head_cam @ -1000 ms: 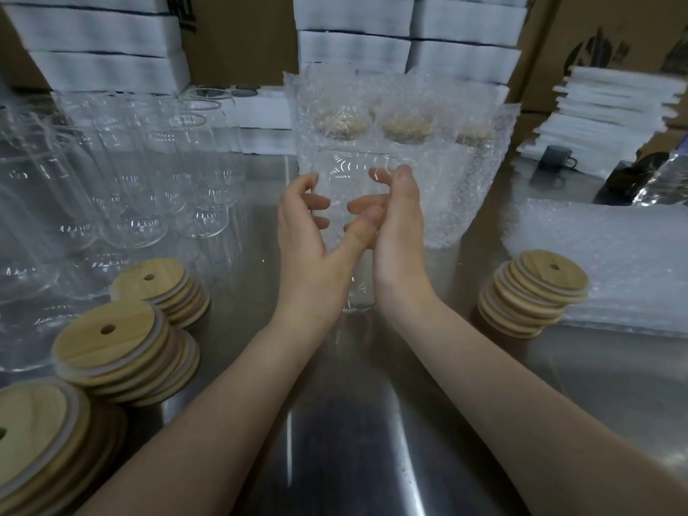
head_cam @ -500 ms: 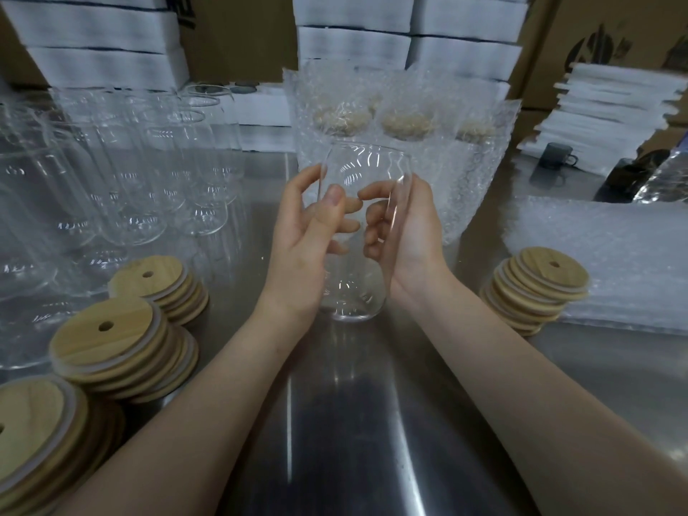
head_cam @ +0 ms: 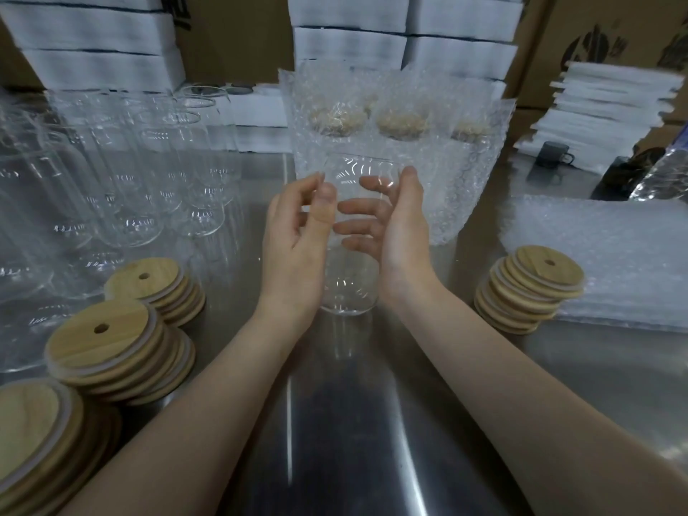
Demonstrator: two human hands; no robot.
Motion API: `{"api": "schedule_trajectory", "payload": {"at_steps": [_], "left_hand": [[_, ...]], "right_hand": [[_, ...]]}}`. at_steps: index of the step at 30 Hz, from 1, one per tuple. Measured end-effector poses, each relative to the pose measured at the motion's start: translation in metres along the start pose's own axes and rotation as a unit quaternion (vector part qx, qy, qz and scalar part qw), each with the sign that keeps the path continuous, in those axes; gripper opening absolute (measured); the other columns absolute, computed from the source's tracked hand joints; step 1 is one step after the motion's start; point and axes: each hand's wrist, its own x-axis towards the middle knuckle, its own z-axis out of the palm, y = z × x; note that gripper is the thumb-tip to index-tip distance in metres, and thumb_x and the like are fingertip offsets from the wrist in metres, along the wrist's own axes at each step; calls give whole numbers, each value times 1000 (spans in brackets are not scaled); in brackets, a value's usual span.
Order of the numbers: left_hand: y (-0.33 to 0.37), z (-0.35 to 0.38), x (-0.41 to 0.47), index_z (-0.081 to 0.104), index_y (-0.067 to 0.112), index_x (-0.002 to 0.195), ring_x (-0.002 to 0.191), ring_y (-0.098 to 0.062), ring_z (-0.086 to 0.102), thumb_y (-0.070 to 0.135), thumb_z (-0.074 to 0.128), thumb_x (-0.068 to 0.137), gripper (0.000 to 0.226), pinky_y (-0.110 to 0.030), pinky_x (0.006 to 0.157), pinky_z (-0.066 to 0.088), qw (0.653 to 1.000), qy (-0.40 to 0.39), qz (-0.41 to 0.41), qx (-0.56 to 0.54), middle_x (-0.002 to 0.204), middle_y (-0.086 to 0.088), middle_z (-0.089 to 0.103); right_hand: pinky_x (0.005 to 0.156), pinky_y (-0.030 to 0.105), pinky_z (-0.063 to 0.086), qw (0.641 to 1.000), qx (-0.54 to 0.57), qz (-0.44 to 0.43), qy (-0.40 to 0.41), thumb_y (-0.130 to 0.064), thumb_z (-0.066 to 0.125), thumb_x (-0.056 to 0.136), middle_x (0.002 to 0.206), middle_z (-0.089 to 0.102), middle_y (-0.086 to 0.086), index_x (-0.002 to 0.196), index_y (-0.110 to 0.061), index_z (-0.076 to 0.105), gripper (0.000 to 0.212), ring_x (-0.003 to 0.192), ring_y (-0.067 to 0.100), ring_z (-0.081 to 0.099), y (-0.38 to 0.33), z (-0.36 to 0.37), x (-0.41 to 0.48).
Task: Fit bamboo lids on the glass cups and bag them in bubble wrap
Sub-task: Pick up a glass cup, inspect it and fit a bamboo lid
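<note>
Holding one glass cup [head_cam: 348, 288] at centre, left hand [head_cam: 294, 251] and right hand [head_cam: 400, 240] curl fingers round it. Three lid stacks [head_cam: 108, 344] lie left, one right. Three bagged cups [head_cam: 400, 150] stand far on the steel table [head_cam: 353, 441], boxes [head_cam: 238, 31] behind.

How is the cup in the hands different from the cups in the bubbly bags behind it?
The glass cup is bare; the bagged cups sit inside bubble wrap. The glass cup has an open top, while the bagged cups wear bamboo lids. The glass cup is held between the left hand and right hand; the bagged cups stand alone on the table. All are clear glass.
</note>
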Motion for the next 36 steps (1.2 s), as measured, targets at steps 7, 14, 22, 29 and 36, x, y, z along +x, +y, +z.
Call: {"api": "schedule_trajectory", "payload": {"at_steps": [7, 14, 22, 29, 36], "left_hand": [[3, 4, -2, 49, 18, 137, 108, -17, 61, 65, 68, 58, 94, -30, 90, 52, 998, -15, -59, 21, 123, -2, 58], [8, 2, -1, 50, 25, 126, 88, -7, 71, 41, 75, 77, 57, -26, 76, 57, 995, -27, -64, -68, 93, 10, 74], [7, -2, -1, 54, 39, 119, 119, -14, 63, 60, 68, 64, 61, -42, 106, 47, 982, -75, -112, -130, 119, 3, 70], [-7, -2, 9, 48, 19, 137, 118, -14, 62, 45, 54, 88, 55, -35, 98, 49, 970, -98, -115, -191, 131, -7, 64], [-1, -4, 5, 56, 37, 127, 114, -9, 64, 46, 48, 93, 36, -41, 101, 51, 998, -4, -11, -66, 126, 6, 64]], "right_hand": [[83, 40, 51, 997, -69, -35, 7, -52, 23, 103, 86, 60, 2, 109, -16, 54, 47, 83, 20, 62, 9, 5, -1], [60, 29, 36, 1000, -24, -9, 7, -47, 23, 103, 78, 53, 5, 84, -16, 53, 48, 56, 12, 45, 3, -6, 9], [38, 18, 27, 996, 61, 52, -32, -40, 33, 102, 53, 46, -5, 71, -17, 55, 45, 43, 8, 39, 3, -16, 15], [60, 29, 50, 989, 87, 84, -87, -46, 29, 104, 75, 67, 6, 90, -11, 63, 50, 63, 20, 60, 0, -7, 10], [64, 35, 56, 998, 35, 45, -36, -51, 21, 104, 82, 72, 11, 101, -13, 60, 55, 71, 29, 68, 0, -2, 2]]}}
